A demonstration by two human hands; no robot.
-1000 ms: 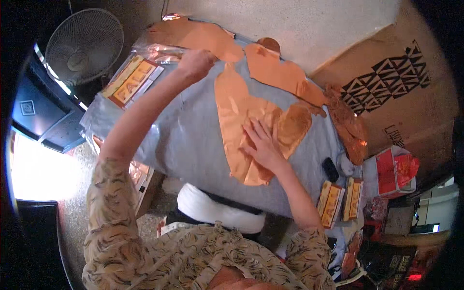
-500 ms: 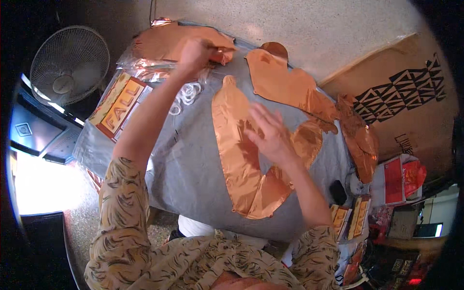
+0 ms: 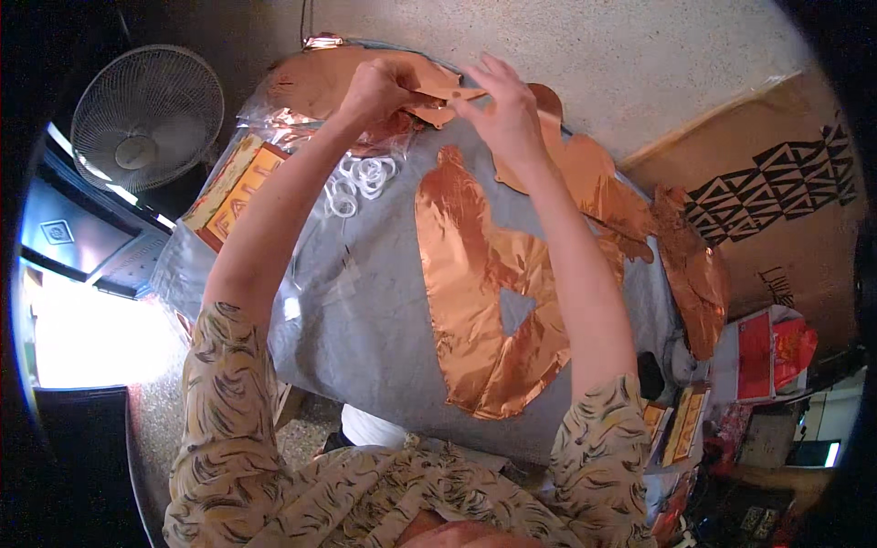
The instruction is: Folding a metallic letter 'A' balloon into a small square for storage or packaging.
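Left hand and right hand both pinch a copper foil piece at the grey table's far edge; separating appears underway; next demands gentle, even pull; larger foil balloon lies near.

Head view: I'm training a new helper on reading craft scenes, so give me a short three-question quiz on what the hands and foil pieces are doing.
1. True or false: both hands meet on one small copper foil piece at the far edge of the grey table cover.
2. What lies flat between the forearms? A) a large copper foil letter shape B) a pair of scissors C) a roll of tape
3. What small white things lie by the left forearm?

Key
1. True: the left hand and right hand both pinch it.
2. A
3. A cluster of white plastic rings.
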